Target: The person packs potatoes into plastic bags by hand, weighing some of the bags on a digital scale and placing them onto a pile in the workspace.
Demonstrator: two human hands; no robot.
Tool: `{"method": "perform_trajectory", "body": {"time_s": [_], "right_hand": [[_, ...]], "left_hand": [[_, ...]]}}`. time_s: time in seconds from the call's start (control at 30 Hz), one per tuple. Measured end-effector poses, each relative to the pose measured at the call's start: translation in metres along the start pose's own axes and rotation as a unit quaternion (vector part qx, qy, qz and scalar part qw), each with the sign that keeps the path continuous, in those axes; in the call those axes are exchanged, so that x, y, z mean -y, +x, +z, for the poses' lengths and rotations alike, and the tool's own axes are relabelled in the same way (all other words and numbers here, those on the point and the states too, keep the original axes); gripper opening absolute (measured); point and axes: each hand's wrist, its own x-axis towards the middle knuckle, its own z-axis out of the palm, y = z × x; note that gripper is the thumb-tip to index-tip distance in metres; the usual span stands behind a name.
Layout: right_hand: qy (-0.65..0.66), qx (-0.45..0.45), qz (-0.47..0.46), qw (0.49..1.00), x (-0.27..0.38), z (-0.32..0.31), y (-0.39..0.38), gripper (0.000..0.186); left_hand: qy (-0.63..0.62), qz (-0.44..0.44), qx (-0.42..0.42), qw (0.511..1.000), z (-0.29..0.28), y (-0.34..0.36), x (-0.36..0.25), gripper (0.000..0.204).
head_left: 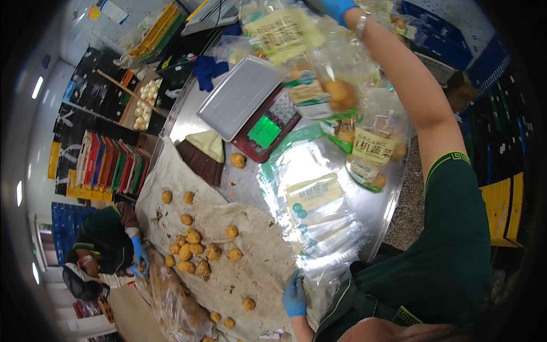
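My left hand (pixel 294 293), in a blue glove, lies on the beige cloth with its visible fingers stretched out, beside the near end of a stack of flat clear plastic bags (pixel 316 211). Over the far end of the table reaches my right hand (pixel 337 8), also gloved in blue. The upper edge of the view cuts off its fingers, so any grip is hidden. Near that arm lie several filled bags of potatoes (pixel 341 94), some blurred. A red digital scale (pixel 242 142) with a bare grey pan (pixel 242 97) stands left of them.
Loose potatoes (pixel 193 236) are scattered over the beige cloth (pixel 256 245). A brown brush (pixel 202 157) and one potato (pixel 237 160) lie by the scale. At left, a co-worker's blue-gloved hand (pixel 140 256) is beside a large plastic sack (pixel 171 290). Stacked crates (pixel 501 208) stand at right.
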Motion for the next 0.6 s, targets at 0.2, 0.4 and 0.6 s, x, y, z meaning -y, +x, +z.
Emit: {"method": "perform_trajectory", "body": {"time_s": [0.2,0.4,0.6], "right_hand": [[-0.348,0.067,0.166,0.92,-0.05,-0.115,-0.057,0.022],[-0.26,0.099,0.421,0.863,-0.225,-0.04,-0.193,0.029],[0.174,-0.071,0.497,0.847,-0.241,0.027,-0.304,0.038]], "left_hand": [[-0.029,-0.003,0.011,1.0,0.007,0.004,0.015,0.028],[0.022,0.042,0.057,0.997,0.019,-0.001,0.014,0.029],[0.068,0.07,0.052,0.994,0.018,-0.008,-0.003,0.026]]}}
